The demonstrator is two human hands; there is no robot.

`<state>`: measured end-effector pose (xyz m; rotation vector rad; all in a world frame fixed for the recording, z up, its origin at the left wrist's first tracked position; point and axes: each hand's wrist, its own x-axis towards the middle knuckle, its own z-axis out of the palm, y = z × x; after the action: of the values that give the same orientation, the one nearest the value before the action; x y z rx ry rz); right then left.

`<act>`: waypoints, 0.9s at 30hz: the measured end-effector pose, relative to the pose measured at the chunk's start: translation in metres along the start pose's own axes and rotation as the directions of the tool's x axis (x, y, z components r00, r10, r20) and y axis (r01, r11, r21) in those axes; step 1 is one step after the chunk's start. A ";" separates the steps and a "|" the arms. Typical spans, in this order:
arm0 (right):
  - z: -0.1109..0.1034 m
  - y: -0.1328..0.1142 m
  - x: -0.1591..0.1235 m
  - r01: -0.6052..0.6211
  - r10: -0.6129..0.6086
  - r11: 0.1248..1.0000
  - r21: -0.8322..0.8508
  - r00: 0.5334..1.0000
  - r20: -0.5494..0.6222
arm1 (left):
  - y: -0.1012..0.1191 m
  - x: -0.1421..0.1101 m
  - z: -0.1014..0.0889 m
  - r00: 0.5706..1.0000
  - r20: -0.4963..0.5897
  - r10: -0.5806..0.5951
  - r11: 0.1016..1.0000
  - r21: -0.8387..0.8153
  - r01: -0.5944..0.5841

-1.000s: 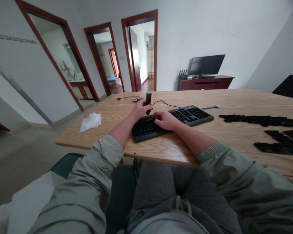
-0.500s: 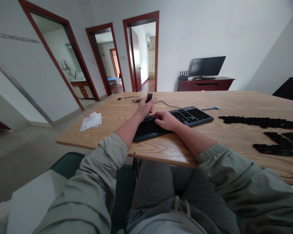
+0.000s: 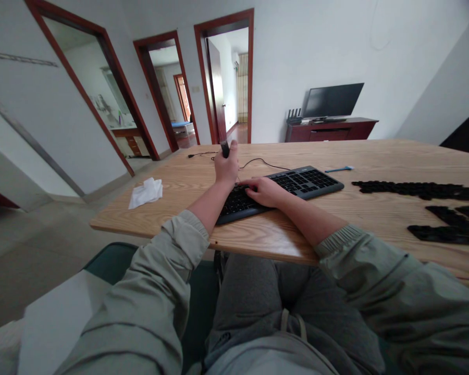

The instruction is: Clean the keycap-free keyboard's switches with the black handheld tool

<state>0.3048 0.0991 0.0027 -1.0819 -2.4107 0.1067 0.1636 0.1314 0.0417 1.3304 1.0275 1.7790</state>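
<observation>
A black keyboard lies at a slant on the wooden table, its cable running off behind it. Over its left end, my left hand is closed in a fist around the black handle of a screwdriver. The handle sticks up above the fist, tilted to the left, and a thin shaft shows below, pointing at the keys. My right hand rests on the middle-left of the keyboard with its index finger stretched out beside the shaft. Where the tip meets the keyboard is too small to make out.
A blue brush lies behind the keyboard's right end. Rows of small black pieces, apparently keycaps, spread over the right side. Crumpled white tissue sits at the left edge. A cable plug lies at the back left.
My left fist has turned and shifted slightly left, tipping the screwdriver's handle to the left. My right hand stays on the keyboard, its index finger now reaching further left.
</observation>
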 end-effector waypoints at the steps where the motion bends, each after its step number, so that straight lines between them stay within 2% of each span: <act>1: 0.001 0.001 0.001 0.015 -0.015 1.000 0.003 1.000 0.000 | 0.000 0.001 -0.001 1.000 -0.009 0.005 1.000 -0.012 -0.005; 6: 0.002 0.003 0.001 0.038 -0.038 0.999 0.001 0.999 0.005 | 0.002 0.000 -0.002 0.996 0.080 0.047 0.997 -0.071 -0.041; 9: 0.000 -0.001 -0.001 0.025 -0.024 0.999 0.028 0.999 -0.048 | 0.009 0.000 -0.005 0.996 0.074 0.041 0.992 -0.122 -0.032; 12: -0.003 -0.005 -0.003 -0.031 0.045 0.996 0.085 0.984 -0.170 | 0.023 0.007 -0.017 0.999 -0.006 0.046 0.980 -0.193 -0.046; 14: -0.005 -0.007 -0.003 -0.068 0.086 0.994 0.089 0.973 -0.214 | 0.032 0.013 -0.030 0.993 -0.107 0.054 0.972 -0.222 -0.076; 18: -0.004 -0.009 0.001 -0.034 0.032 0.999 -0.037 0.997 -0.068 | 0.045 0.023 -0.052 0.964 -0.259 0.053 0.973 -0.203 -0.108; 20: -0.002 -0.013 0.003 -0.008 0.006 0.997 -0.077 1.000 -0.022 | 0.047 0.024 -0.057 0.956 -0.288 0.056 0.974 -0.194 -0.116; 22: -0.004 -0.019 0.003 -0.005 0.003 0.997 -0.074 0.999 -0.034 | 0.047 0.024 -0.057 0.956 -0.288 0.059 0.976 -0.183 -0.115; 25: -0.023 -0.022 -0.001 -0.014 0.012 0.999 -0.035 0.998 -0.058 | 0.045 0.022 -0.054 0.964 -0.258 0.058 0.979 -0.176 -0.106; 27: -0.051 -0.012 -0.010 -0.060 0.057 0.998 -0.038 0.996 -0.070 | 0.046 0.021 -0.052 0.969 -0.240 0.052 0.977 -0.190 -0.100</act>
<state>0.3261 0.0772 0.0470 -1.1555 -2.3300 0.0407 0.1058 0.1184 0.0825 1.0680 0.8989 2.0758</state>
